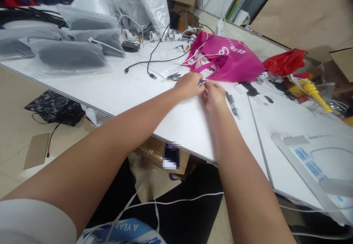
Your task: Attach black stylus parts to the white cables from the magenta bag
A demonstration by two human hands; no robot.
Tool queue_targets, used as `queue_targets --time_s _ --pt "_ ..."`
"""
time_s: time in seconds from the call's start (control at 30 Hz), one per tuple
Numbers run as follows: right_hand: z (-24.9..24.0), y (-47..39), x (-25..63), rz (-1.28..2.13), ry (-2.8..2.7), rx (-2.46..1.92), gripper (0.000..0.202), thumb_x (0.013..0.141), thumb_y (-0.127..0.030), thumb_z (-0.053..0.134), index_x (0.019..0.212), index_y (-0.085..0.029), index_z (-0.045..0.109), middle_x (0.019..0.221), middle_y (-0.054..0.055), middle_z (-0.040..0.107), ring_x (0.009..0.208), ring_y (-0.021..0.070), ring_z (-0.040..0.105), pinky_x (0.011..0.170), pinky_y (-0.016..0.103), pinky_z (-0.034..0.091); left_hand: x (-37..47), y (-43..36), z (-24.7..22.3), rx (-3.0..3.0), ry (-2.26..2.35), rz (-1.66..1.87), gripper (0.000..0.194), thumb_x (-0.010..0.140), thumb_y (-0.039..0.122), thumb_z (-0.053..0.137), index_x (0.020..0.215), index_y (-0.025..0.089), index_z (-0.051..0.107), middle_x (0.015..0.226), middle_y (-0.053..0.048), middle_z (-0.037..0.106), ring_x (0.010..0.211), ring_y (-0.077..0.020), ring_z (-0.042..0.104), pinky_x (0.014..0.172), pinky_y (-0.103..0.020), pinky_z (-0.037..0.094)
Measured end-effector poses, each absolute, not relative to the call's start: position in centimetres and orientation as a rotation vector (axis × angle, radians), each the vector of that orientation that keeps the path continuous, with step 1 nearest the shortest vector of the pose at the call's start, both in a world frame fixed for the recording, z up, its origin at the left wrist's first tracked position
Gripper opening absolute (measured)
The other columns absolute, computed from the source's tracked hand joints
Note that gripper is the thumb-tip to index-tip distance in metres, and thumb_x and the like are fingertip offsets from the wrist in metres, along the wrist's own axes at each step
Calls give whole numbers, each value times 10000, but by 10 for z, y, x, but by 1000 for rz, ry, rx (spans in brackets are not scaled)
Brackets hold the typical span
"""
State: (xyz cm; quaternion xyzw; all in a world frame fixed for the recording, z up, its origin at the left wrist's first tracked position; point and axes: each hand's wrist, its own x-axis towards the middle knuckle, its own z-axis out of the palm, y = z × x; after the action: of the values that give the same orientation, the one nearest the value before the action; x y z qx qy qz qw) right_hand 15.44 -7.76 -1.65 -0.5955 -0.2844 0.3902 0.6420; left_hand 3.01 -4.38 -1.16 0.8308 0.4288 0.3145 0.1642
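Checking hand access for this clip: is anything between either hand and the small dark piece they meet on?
Nothing visible: the left hand and right hand both pinch the small dark piece above the white table.

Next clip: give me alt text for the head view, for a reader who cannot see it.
Left hand and right hand meet over a white table, pinching a small metallic item between them. Behind lies a magenta bag amid cables, with grey packets at left.

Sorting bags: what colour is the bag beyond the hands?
Magenta pink bag with white print, clearest in the head view.
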Motion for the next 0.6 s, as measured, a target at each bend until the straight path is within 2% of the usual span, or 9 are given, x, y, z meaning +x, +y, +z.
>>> queue_targets --time_s 0.3,0.43,0.6 --pt "-19 -78 155 859 -691 -1381 189 930 -263 782 913 -246 594 821 -71 691 675 75 686 552 159 509 30 -45 -10 2353 1255 882 307 996 295 626 1220 189 808 1187 -153 819 1126 -299 733 937 -366 524" --pt "-16 -80 154 907 -694 -1373 113 942 -191 714 912 -236 614 802 -66 694 646 74 674 525 161 496 29 -44 -10 2355 1268 895 328 993 285 626 1249 182 803 1203 -162 821 1133 -311 739 950 -376 524" --pt "-18 -79 154 895 -714 -1373 120 918 -143 691 912 -238 618 741 -80 681 613 73 661 513 157 493 28 -45 -10 2351 1299 862 353 992 292 638 1292 189 793 1234 -162 822 1166 -320 731 965 -380 523"
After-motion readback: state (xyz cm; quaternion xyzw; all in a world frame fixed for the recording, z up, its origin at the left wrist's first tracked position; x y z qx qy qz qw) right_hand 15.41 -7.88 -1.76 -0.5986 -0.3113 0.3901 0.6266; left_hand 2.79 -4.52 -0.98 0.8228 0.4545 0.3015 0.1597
